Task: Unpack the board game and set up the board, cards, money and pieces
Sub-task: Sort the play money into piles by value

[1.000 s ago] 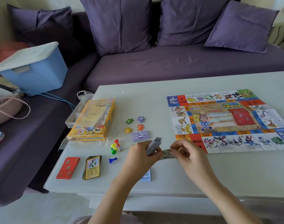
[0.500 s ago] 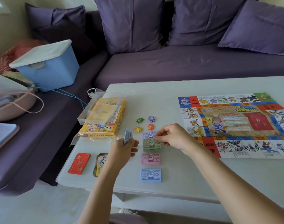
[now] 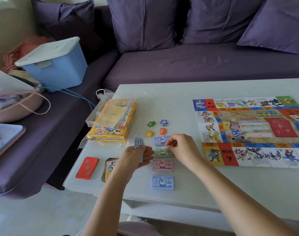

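Head view. White table (image 3: 170, 103): game board (image 3: 250, 132) unfolded flat on the right side, bright picture squares round a tan centre.

Money in four stacks, one column left of the board: purple stack (image 3: 159, 140), green stack (image 3: 159, 153), pink stack (image 3: 162, 165), blue stack (image 3: 162, 182) marked 500, nearest the table's front edge.

Left hand (image 3: 138, 155) just left of the column, level with green and pink; fingers curled round a wad of grey-blue notes (image 3: 138, 143), held on edge.

Right hand (image 3: 181, 149) between column and board; fingers curled, thumb and fingertips pinching the green stack's upper right corner.

Beyond the purple stack: four star tokens (image 3: 156, 127), apart from both hands.

Left of the left forearm: red card deck (image 3: 87, 168), picture card deck (image 3: 108, 169), partly hidden. Yellow game box (image 3: 113, 122) further back.
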{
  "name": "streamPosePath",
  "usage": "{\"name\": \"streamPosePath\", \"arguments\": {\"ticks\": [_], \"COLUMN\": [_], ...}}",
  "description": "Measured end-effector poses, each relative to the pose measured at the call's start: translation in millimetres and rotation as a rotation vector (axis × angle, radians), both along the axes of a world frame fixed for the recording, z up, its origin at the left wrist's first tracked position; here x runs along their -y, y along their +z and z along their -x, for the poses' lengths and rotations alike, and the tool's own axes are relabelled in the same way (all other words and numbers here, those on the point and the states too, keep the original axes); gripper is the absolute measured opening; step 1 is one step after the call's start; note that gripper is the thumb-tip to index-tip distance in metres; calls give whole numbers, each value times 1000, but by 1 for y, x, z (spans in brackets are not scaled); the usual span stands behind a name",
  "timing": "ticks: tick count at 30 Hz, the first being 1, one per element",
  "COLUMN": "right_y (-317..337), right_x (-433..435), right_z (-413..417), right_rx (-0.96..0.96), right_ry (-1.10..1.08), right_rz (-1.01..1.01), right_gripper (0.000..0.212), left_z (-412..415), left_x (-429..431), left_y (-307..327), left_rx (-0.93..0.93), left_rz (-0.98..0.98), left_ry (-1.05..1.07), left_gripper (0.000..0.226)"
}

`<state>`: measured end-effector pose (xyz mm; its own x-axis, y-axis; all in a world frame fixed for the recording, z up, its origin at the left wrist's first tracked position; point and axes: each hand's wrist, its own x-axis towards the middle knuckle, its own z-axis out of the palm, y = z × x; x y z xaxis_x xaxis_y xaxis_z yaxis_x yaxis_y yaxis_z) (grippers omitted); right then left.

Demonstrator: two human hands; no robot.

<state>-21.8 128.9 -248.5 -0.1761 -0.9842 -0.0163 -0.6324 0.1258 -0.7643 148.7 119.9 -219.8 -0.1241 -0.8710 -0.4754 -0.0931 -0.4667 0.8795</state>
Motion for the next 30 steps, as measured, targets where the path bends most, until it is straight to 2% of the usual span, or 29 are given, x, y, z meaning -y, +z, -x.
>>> {"name": "streamPosePath", "arguments": {"ticks": [9, 13, 15, 18, 22, 27, 30], "right_y": [0, 3, 9, 25, 38, 38, 38], "right_x": [-1, -6, -10, -19, -31, -42, -46], "right_z": [0, 0, -2, -6, -11, -11, -4], "right_rx": [-39, -24, 64, 293, 512, 511, 491], "right_ry": [-28, -86, -95, -82, -17, -18, -44], "right_rz": [62, 131, 161, 170, 108, 65, 64], "right_gripper": [10, 3, 4, 12, 20, 14, 13], "left_z": [-1, -1, -2, -3, 3, 13, 15], "left_x": [0, -4, -6, -10, -19, -30, -32], "left_y": [2, 5, 7, 9, 14, 15, 16], "left_rx": [-47, -130, -163, -177, -131, 11, -67], "left_rz": [-12, 69, 118, 159, 193, 220, 195], "left_ry": [27, 39, 21, -32, -111, -284, -352], "left_gripper": [25, 25, 25, 22, 5, 11, 19]}}
